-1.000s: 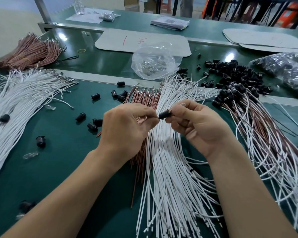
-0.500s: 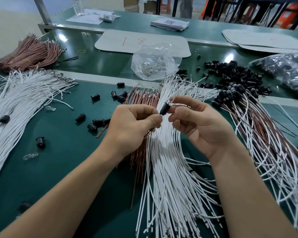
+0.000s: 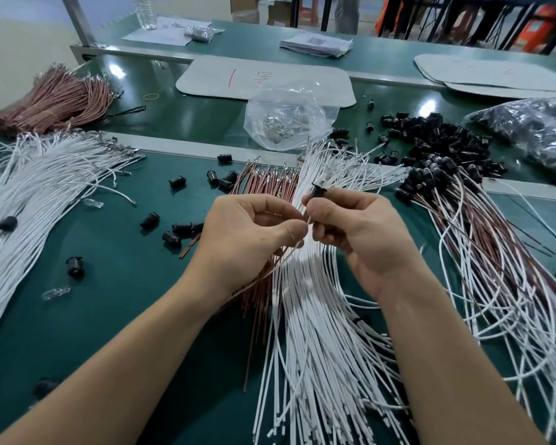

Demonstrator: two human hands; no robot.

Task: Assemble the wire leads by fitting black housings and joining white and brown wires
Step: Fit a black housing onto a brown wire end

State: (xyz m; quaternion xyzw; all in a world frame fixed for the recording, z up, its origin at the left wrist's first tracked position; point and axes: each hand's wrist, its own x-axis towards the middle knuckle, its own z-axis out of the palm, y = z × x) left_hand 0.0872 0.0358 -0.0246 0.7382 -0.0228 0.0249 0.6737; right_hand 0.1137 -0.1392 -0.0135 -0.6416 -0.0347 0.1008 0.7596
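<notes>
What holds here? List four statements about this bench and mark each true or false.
1. The right hand pinches a black housing. True.
2. The left hand lies flat on the table. False: its fingers pinch a wire just below the housing.
3. The clear plastic bag sits beyond both hands. True.
4. The tied brown wire bundle lies far right. False: it lies far left.

Forearms extended, hands meet: left hand (image 3: 247, 232) pinches a white wire (image 3: 286, 261) — right hand (image 3: 360, 232) grips a black housing (image 3: 319, 190).
</notes>
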